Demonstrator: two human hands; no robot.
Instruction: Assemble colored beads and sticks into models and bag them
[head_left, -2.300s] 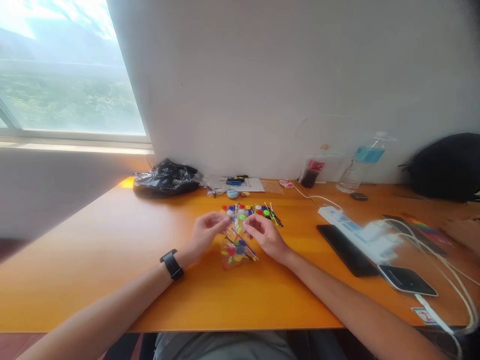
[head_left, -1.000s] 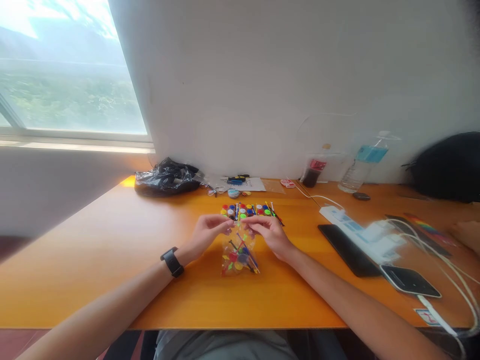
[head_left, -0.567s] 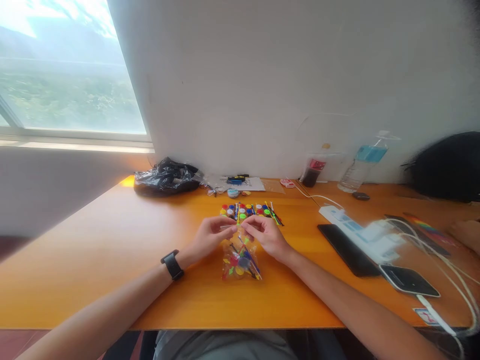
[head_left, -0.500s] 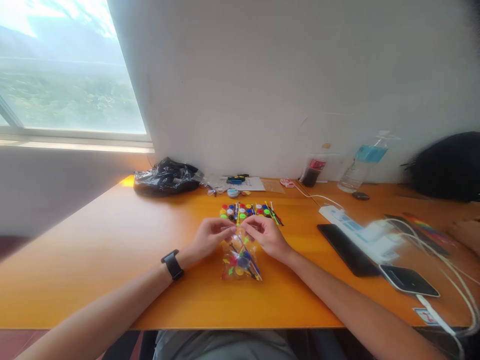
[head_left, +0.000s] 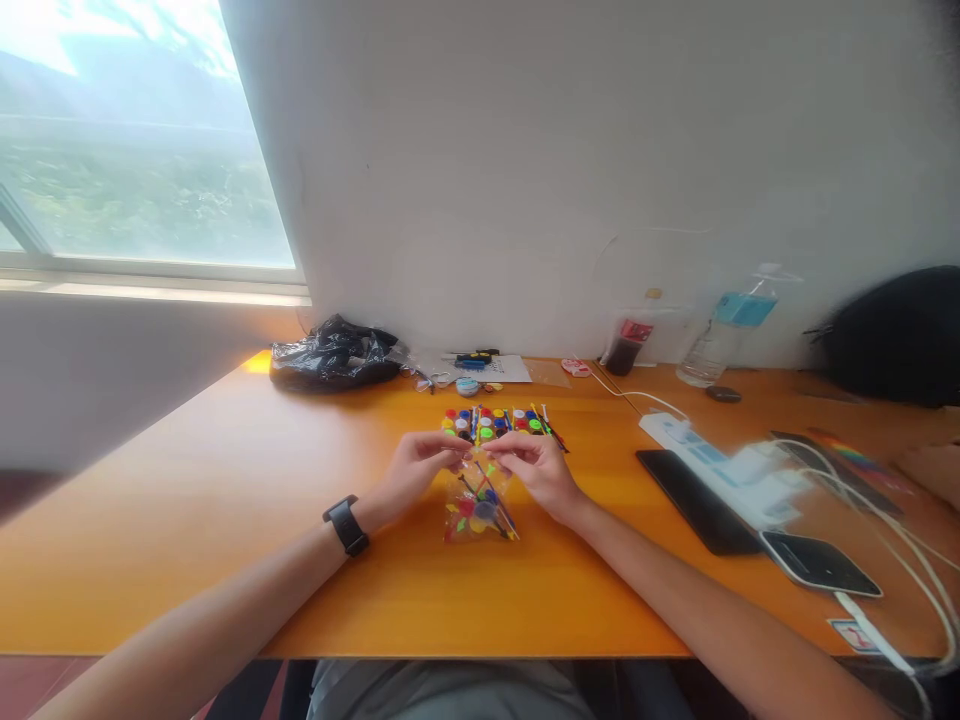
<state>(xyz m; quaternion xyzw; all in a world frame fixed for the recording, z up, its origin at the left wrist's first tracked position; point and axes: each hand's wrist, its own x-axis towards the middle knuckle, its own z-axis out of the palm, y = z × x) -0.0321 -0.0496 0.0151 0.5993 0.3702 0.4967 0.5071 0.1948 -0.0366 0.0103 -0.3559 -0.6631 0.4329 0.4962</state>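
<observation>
Between my hands hangs a clear plastic bag [head_left: 480,512] with colourful small parts inside: dark and blue sticks, round discs, and yellow, green and red arrow-like pieces. My left hand [head_left: 421,464], with a dark watch on its wrist, pinches the bag's top edge from the left. From the right, my right hand [head_left: 541,470] pinches the same top edge, its fingertips close to the left ones. Just beyond the fingers, rows of coloured round caps [head_left: 487,422] lie on the table with thin coloured sticks [head_left: 551,428] between and beside them. My fingers partly cover the nearest ones.
On the wooden table [head_left: 225,520], a black plastic bag [head_left: 337,358] lies at the back left. To the right are a power strip [head_left: 705,455] with white cables, a black tablet-like slab [head_left: 697,502], a phone [head_left: 819,562], and bottles [head_left: 705,350]. Another person's hand [head_left: 934,470] shows at the right edge.
The bottom of the clear bag has risen slightly, and the parts in it have shifted. Both my hands still pinch its top, with the fingers slightly rearranged.
</observation>
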